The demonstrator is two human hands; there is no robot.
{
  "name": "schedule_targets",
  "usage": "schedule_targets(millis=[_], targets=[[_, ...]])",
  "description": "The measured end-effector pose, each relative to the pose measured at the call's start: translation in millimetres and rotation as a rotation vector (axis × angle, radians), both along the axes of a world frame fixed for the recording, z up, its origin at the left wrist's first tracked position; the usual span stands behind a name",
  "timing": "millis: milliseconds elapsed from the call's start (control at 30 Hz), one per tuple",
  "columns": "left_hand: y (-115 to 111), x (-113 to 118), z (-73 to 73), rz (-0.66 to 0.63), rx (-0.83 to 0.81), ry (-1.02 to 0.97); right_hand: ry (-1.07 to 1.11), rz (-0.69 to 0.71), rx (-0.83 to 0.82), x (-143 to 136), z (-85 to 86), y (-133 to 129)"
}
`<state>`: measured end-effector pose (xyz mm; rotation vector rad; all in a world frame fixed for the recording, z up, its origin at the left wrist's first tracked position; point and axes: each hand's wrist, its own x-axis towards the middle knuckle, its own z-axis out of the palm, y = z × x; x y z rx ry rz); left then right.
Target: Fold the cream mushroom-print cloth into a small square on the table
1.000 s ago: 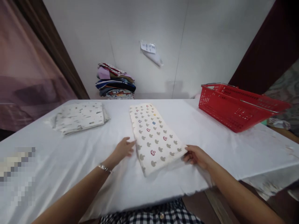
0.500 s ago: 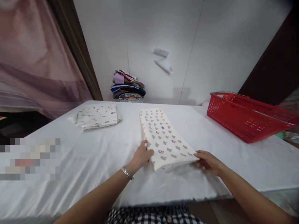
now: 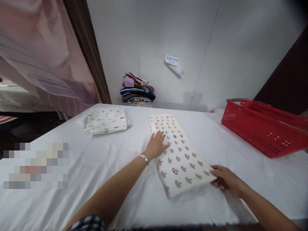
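Observation:
A long folded white cloth point(image 3: 183, 160) with grey, red and blue mushroom-like prints lies in the middle of the table, its narrower end pointing away from me. My left hand point(image 3: 156, 146), with a silver bracelet at the wrist, rests flat on the cloth's left side, fingers spread. At the near right corner, my right hand point(image 3: 225, 178) pinches the cloth's edge between thumb and fingers. Another folded white cloth point(image 3: 107, 120) with small scattered prints lies at the back left, apart from both hands.
A red plastic basket point(image 3: 260, 125) stands on the right of the white-covered table point(image 3: 115, 166). Behind the far edge rises a stack of folded fabrics point(image 3: 138, 89). A paper label point(image 3: 171, 60) hangs on the wall. Pinkish curtains point(image 3: 48, 57) hang at left; a pixelated patch covers the table's left side.
My left hand has gone from gripping the cloth's near left edge to lying flat farther up on it. My right hand keeps the near right corner. The view has shifted a little.

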<state>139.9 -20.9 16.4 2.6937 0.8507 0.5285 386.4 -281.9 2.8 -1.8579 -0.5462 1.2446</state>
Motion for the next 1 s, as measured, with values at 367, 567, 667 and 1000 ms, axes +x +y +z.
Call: schedule_targets(millis=[367, 567, 667, 1000], targets=[[46, 2, -22.2, 0.245, -0.305, -0.173, -0.02, 0.012, -0.065, 0, 7.9, -1], [105, 22, -6.4, 0.601, -0.532, -0.185, -0.108, -0.001, -0.171, -1, 18.0, 10], [132, 40, -2.8, 0.649, -0.564, -0.184, -0.121, -0.002, -0.159, -5, 19.9, 14], [191, 79, -4.4, 0.654, -0.555, -0.173, 0.069, 0.052, -0.043, -3, 12.2, 10]])
